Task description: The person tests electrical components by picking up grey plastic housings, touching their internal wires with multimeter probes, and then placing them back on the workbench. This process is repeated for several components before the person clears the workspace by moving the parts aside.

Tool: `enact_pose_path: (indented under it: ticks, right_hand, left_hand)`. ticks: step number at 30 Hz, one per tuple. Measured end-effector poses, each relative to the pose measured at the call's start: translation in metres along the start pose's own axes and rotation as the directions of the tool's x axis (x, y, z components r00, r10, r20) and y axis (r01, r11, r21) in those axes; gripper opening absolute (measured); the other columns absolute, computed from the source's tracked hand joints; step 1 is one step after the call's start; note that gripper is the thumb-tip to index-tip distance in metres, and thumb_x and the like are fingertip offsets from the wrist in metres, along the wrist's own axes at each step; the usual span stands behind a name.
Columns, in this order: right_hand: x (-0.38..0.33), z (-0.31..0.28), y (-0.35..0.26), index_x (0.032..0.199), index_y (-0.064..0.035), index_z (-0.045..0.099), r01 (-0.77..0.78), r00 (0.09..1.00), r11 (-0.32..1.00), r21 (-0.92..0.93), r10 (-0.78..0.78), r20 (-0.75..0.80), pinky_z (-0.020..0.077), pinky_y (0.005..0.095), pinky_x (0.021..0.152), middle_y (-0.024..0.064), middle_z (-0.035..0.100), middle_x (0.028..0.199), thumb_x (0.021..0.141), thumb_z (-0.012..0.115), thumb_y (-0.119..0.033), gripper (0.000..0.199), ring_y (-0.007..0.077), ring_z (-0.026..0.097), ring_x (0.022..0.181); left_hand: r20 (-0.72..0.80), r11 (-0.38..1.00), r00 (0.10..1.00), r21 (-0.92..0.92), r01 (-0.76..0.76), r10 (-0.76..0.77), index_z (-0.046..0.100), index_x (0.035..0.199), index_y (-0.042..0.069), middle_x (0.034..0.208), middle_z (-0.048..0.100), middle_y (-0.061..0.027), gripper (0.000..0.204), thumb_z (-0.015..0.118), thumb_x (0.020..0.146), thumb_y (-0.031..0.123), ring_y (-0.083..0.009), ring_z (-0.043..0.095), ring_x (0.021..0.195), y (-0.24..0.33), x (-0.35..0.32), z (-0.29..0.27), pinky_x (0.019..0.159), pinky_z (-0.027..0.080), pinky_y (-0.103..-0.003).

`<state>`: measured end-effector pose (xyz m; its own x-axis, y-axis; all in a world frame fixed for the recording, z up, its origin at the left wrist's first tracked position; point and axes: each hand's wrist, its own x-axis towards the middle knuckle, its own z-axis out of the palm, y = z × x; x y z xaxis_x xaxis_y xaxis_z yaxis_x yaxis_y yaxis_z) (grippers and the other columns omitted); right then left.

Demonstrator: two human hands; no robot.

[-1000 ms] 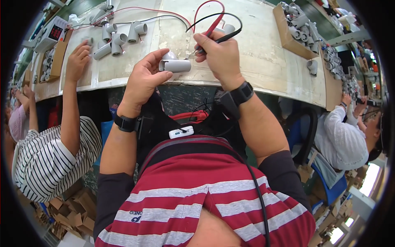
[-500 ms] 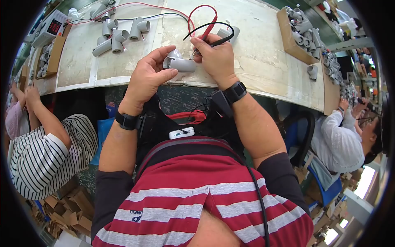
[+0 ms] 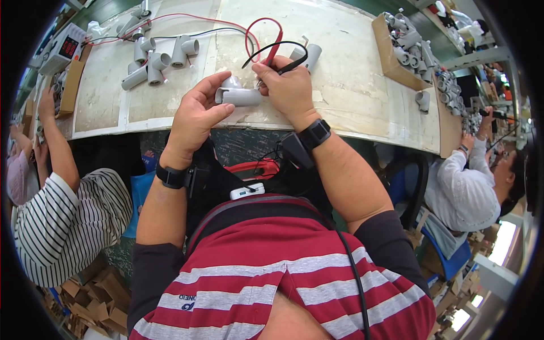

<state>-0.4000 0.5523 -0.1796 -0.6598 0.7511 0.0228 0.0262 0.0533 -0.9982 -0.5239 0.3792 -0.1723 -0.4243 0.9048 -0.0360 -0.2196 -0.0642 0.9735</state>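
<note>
Left hand (image 3: pixel 195 116) is wrapped around a grey pipe fitting (image 3: pixel 238 95), thumb on top and fingers under it, holding it just above the near edge of the workbench (image 3: pixel 351 90). Right hand (image 3: pixel 286 90) is clenched around a pair of test probes (image 3: pixel 280 54), one red and one black, with the tips down right against the fitting's right end. The probe leads (image 3: pixel 187 22) loop up past the right hand and run off across the bench to a meter box (image 3: pixel 65 48) way out left. A bunch more grey fittings (image 3: pixel 158 54) sit beyond the left hand, another one (image 3: pixel 309 54) just past the right knuckles, plus a cardboard tray (image 3: pixel 391 56) full of them off to the right.
</note>
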Motion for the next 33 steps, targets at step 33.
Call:
enact_pose_path:
  ticks: [33]
  right_hand:
    - [0.0,0.003,0.006,0.089,0.0025,0.072,0.141,0.989,0.989,0.051,-0.139,-0.054,0.05,0.032,0.061,0.0097,0.069,0.072,0.092,0.07,-0.011,0.014,0.0136,0.062,0.066]
  left_hand:
    - [0.078,0.947,0.952,0.106,-0.304,0.297,0.052,0.147,0.003,0.157,0.046,-0.0136,0.066,0.067,0.084,-0.009,-0.0269,0.046,0.144,-0.022,0.015,0.035,0.122,0.034,-0.041]
